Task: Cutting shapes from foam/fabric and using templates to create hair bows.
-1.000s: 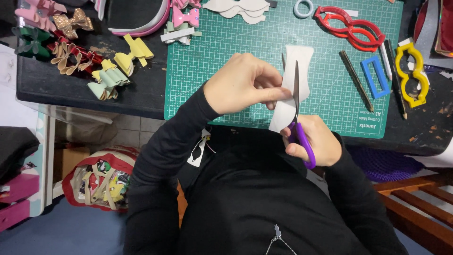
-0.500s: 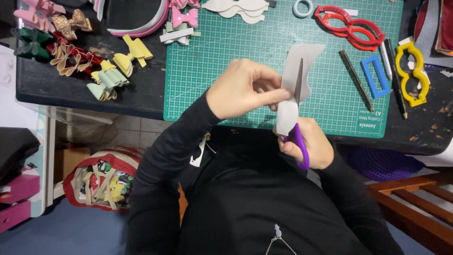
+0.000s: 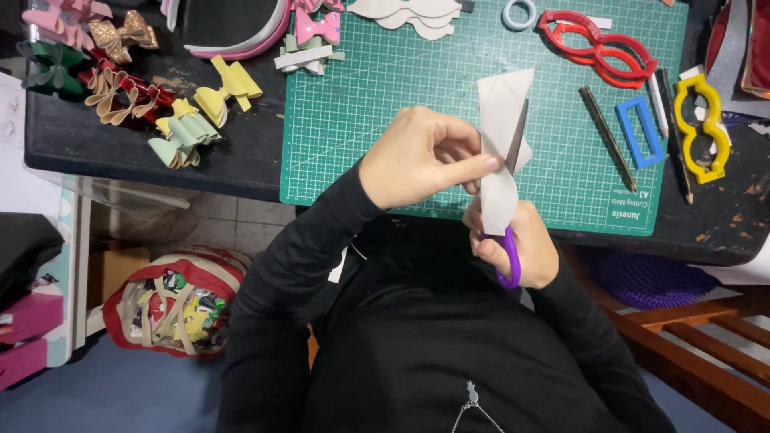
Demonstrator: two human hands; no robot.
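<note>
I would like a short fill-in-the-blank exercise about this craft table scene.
1. The right hand holds scissors with ____ handles.
2. The left hand pinches a pale ____ sheet.
3. The cutting mat is ____.
4. The yellow template lies to the ____ of the mat.

Missing words: purple; grey; green; right

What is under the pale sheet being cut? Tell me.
Under the sheet lies the green mat. The scissors' blade crosses it; the right hand and purple handle sit below its lower end. The left hand pinches it. The mat beneath is hidden.

Scissors (image 3: 513,188) cut deeper up the pale sheet (image 3: 501,136) — sheet raised, turned upright
</note>
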